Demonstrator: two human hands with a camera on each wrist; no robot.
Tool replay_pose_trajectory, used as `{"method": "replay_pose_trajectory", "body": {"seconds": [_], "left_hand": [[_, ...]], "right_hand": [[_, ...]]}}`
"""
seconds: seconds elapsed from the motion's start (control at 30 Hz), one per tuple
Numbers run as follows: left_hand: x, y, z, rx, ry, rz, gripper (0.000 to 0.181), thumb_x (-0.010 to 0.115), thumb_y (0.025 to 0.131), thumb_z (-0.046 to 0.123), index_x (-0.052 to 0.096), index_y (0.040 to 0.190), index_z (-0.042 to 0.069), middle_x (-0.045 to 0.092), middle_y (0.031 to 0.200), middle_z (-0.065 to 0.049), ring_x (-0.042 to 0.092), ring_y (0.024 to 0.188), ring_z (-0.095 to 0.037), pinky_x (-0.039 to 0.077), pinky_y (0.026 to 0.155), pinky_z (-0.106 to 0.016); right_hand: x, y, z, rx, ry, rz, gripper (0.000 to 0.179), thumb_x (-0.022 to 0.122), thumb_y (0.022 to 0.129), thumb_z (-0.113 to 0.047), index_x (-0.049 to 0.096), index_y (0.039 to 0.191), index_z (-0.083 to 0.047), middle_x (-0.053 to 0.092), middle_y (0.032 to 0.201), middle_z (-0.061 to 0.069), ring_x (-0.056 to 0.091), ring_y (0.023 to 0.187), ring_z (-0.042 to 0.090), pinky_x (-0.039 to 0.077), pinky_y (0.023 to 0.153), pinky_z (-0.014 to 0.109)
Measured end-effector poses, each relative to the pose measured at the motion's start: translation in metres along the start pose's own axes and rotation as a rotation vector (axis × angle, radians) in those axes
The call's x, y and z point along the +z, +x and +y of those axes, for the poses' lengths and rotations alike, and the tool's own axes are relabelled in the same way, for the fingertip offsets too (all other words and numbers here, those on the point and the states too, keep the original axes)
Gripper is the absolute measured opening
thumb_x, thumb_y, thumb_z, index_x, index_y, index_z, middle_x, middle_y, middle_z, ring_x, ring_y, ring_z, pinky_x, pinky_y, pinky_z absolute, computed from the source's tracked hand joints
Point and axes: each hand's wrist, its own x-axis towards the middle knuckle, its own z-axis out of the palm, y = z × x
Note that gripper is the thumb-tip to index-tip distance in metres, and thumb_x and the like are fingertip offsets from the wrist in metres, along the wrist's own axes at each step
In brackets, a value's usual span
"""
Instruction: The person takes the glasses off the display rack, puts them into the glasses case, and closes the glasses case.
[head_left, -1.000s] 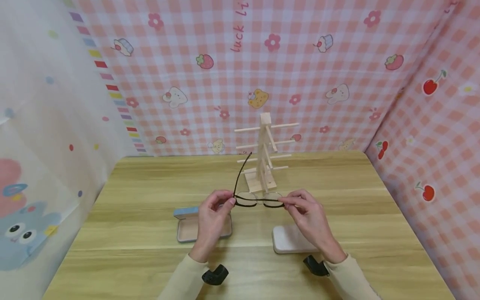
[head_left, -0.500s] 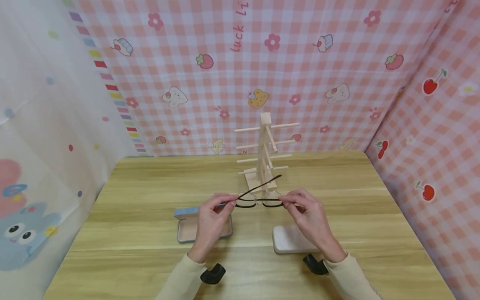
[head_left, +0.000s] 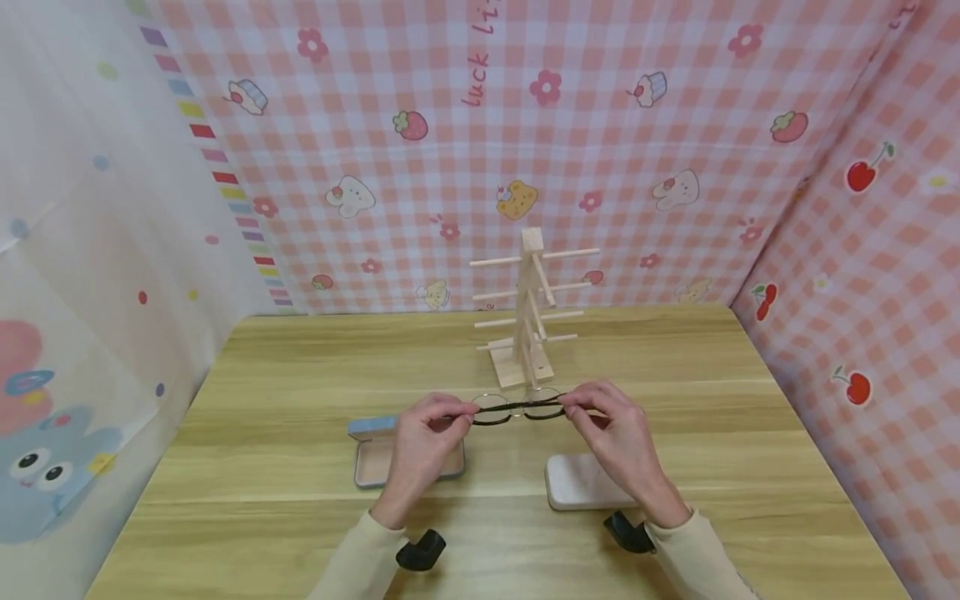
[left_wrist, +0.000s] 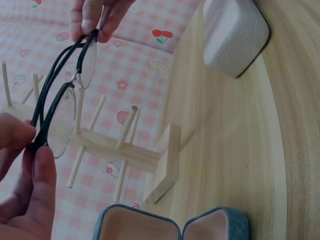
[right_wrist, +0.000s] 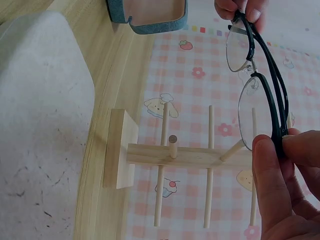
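Note:
A pair of black half-rimmed eyeglasses [head_left: 491, 421] is held above the table between both hands, temples folded across behind the lenses. My left hand [head_left: 425, 442] pinches one end of the frame, thumb against fingers. At the other end my right hand [head_left: 617, 429] pinches the hinge corner. In the left wrist view the eyeglasses [left_wrist: 61, 92] stretch from one hand to the other, both folded temples lying close together. The right wrist view shows the clear lenses [right_wrist: 247, 112] with their thin lower edges.
Behind the hands stands a wooden display rack [head_left: 531, 308] with several pegs. An open blue glasses case [head_left: 372, 462] lies beneath the left hand. A closed whitish case [head_left: 577, 482] sits under the right hand. Patterned cloth [head_left: 450, 167] backs the wooden table [head_left: 300, 375].
The left-side temple, which stuck up and away from the frame, has swung inward and now lies folded along it. Both hands keep hold of the eyeglasses in nearly the same place.

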Motion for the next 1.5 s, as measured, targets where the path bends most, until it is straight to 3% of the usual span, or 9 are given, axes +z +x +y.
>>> {"method": "replay_pose_trajectory", "body": {"seconds": [0.37,0.7,0.9,1.27,1.5], "left_hand": [[-0.007,0.001,-0.002,-0.028,0.03,-0.048,0.019,0.075,0.087,-0.004,0.083,0.094,0.012,0.074,0.095,-0.002,0.068,0.092,-0.016,0.058,0.082,-0.023],[-0.013,-0.003,-0.007,-0.057,-0.138,-0.054,0.019,0.077,0.088,-0.005,0.079,0.107,0.001,0.072,0.109,-0.014,0.069,0.097,-0.016,0.058,0.086,-0.023],[-0.015,-0.01,-0.011,-0.042,-0.185,-0.02,0.024,0.075,0.088,-0.009,0.076,0.111,-0.003,0.071,0.114,-0.016,0.071,0.098,-0.016,0.059,0.088,-0.024],[-0.027,-0.021,-0.014,-0.028,-0.15,0.067,0.02,0.079,0.089,0.001,0.077,0.109,-0.002,0.074,0.114,-0.013,0.072,0.1,-0.013,0.059,0.089,-0.026],[-0.041,-0.025,-0.017,-0.017,-0.117,0.107,0.015,0.079,0.088,0.0,0.078,0.103,-0.004,0.075,0.109,-0.016,0.072,0.095,-0.01,0.06,0.083,-0.023]], "right_hand": [[0.0,0.001,0.0,0.046,0.055,-0.046,0.01,0.072,0.095,0.002,0.079,0.102,-0.003,0.071,0.121,0.01,0.071,0.102,0.018,0.059,0.081,0.022],[-0.002,-0.002,-0.002,0.166,0.144,-0.107,0.018,0.07,0.099,-0.006,0.076,0.116,-0.006,0.073,0.12,0.007,0.071,0.102,0.017,0.059,0.086,0.024],[0.0,-0.001,-0.002,0.204,0.18,-0.134,0.023,0.069,0.098,-0.002,0.075,0.12,-0.006,0.073,0.121,0.009,0.071,0.106,0.017,0.058,0.089,0.025],[0.012,-0.005,-0.004,0.215,0.234,-0.154,0.021,0.071,0.096,0.0,0.074,0.117,-0.001,0.075,0.105,0.015,0.072,0.094,0.012,0.06,0.084,0.025],[0.026,-0.008,-0.007,0.179,0.295,-0.15,0.017,0.071,0.096,0.0,0.073,0.113,0.005,0.075,0.097,0.019,0.072,0.085,0.016,0.063,0.077,0.028]]}}
